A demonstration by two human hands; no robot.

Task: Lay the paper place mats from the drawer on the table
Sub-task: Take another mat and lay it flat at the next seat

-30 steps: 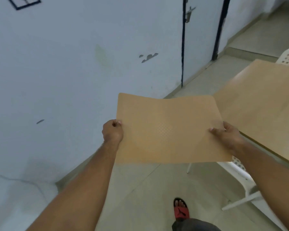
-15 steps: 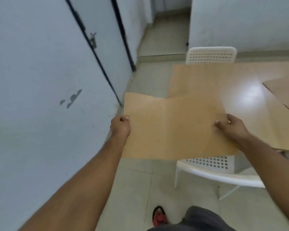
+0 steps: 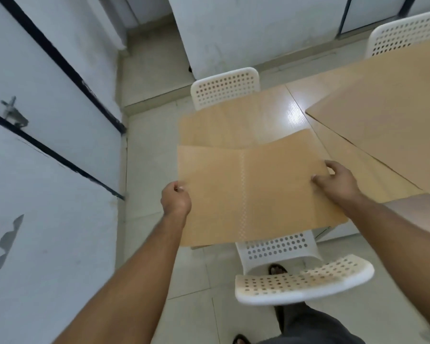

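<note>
I grip a tan paper place mat (image 3: pixel 253 189) by both side edges, my left hand (image 3: pixel 176 199) pinching its left edge and my right hand (image 3: pixel 338 182) clamped on its right edge. It hangs over the near left corner of the wooden table (image 3: pixel 233 122), above a white perforated chair (image 3: pixel 305 281). Another mat (image 3: pixel 387 115) lies on the table to the far right.

Tan place mat (image 3: pixel 253 189) with dotted band, white perforated chairs (image 3: pixel 301 281), light wood-grain table (image 3: pixel 233 120).

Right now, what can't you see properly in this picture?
Head view only:
- Table: near part hidden beneath the held place mat; right side cut off by the frame.
- Whether the held mat is one sheet or several: cannot tell.
- Near chair: seat front hidden by the mat.
- Drawer: not in view.
</note>
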